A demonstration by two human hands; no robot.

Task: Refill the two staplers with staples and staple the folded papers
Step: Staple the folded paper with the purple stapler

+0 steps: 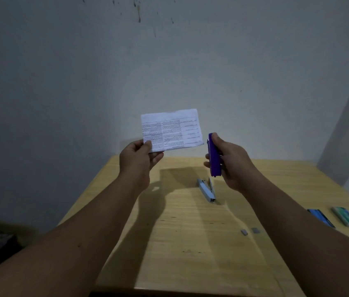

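We hold the paper (172, 130) pinched by one corner in our left hand (137, 160) above the tabletop (190, 243), our right hand (232, 162) wrapped around the purple stapler (214, 156) just beside it, so the limp sheet may bend away and the staple miss.

A pale wooden table (190, 243) is set against a grey wall. A light blue stapler (206, 190) is laid open on it near the far edge, about midway along. Two small staple strips (249, 231) are seen just beside each other nearer the right edge. Two staple boxes, one blue (320, 218) and one green (347, 216), are placed side by side at the right edge.
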